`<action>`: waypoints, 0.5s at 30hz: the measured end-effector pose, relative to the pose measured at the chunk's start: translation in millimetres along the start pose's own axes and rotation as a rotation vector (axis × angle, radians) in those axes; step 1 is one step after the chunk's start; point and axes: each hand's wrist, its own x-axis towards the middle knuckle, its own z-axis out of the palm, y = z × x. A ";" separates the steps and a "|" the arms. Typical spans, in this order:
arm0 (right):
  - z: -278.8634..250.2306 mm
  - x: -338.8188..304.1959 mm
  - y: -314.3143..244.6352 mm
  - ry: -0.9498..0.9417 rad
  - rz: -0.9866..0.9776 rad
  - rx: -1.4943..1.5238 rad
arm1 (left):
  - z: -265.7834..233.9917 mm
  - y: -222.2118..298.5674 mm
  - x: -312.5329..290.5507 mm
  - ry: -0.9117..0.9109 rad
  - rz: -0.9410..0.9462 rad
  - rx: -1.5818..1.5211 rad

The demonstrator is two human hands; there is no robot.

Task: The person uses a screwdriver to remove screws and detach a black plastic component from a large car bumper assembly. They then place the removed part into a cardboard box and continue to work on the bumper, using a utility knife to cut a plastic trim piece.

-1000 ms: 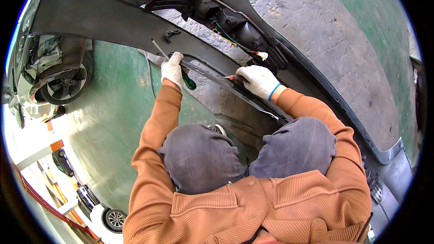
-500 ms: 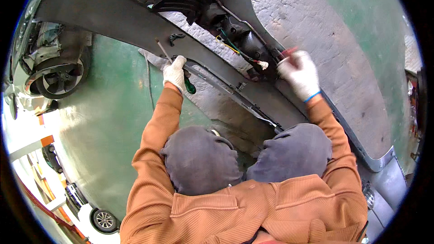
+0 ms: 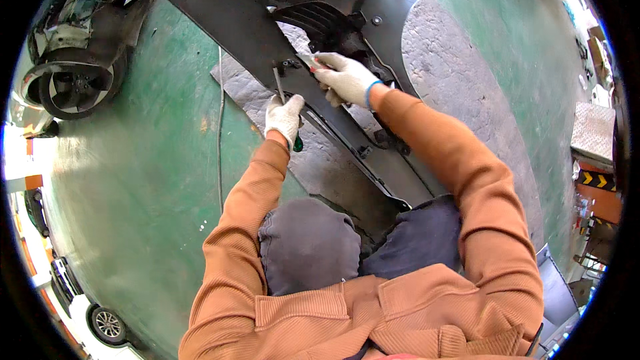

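A large dark grey car bumper (image 3: 220, 10) lies on the ground before my knees. My left hand (image 3: 284, 117), in a white knit glove, is closed around a screwdriver (image 3: 298, 141) with a green handle; its metal shaft points away from me over the bumper's near edge. My right hand (image 3: 348, 79), gloved with a blue cuff, grips a small red and grey tool (image 3: 311, 61) whose kind I cannot make out. That tool's tip is close to a small black bracket (image 3: 289, 65) on the bumper. My right forearm covers part of the bumper's middle.
A worn grey mat (image 3: 460, 93) lies under the bumper on the green floor (image 3: 153, 153). Beside the mat runs a thin hose or cable (image 3: 221, 127). A partly dismantled car (image 3: 77, 80) stands at the far left, a wheeled white vehicle (image 3: 107, 325) at lower left.
My right hand has swung left across the bumper with the red and grey tool, from the wiring to beside the black bracket. My left hand still holds the screwdriver. The view has shifted.
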 end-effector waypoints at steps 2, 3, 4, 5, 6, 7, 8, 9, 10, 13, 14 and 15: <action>25.6 22.5 9.8 0.033 0.028 0.027 | 0.0 9.2 -5.0 -0.020 -0.011 0.016; 27.6 29.2 11.7 0.032 0.033 0.032 | 1.5 13.3 -8.7 -0.001 -0.013 0.018; 30.1 32.0 10.3 0.027 0.043 0.040 | -0.6 13.0 -9.6 -0.003 -0.015 0.019; 31.8 33.9 9.4 0.023 0.053 0.049 | -2.3 12.2 -9.6 -0.006 -0.015 0.020; 31.0 35.2 8.2 0.023 0.076 0.093 | -3.5 10.5 -8.7 -0.012 -0.016 0.022; 32.4 35.3 4.0 0.021 0.078 0.106 | -5.3 10.2 -5.3 -0.022 -0.012 0.002; 33.9 34.8 0.3 0.019 0.080 0.119 | -6.3 8.9 -4.2 -0.026 -0.016 0.001; 36.2 34.2 -2.2 0.026 0.096 0.094 | -6.3 7.3 -4.0 -0.031 -0.020 0.001; 38.2 33.8 -3.2 0.035 0.112 0.069 | -5.4 7.6 -4.2 -0.038 -0.023 0.000; 38.5 31.4 -7.9 0.043 0.142 0.087 | -5.2 9.6 -3.7 -0.056 -0.025 -0.034; 38.7 30.9 -8.9 0.041 0.148 0.109 | -5.9 6.9 -1.9 -0.055 -0.015 -0.036; 38.6 30.6 -8.4 0.044 0.156 0.117 | -6.7 2.9 0.7 -0.054 -0.006 -0.039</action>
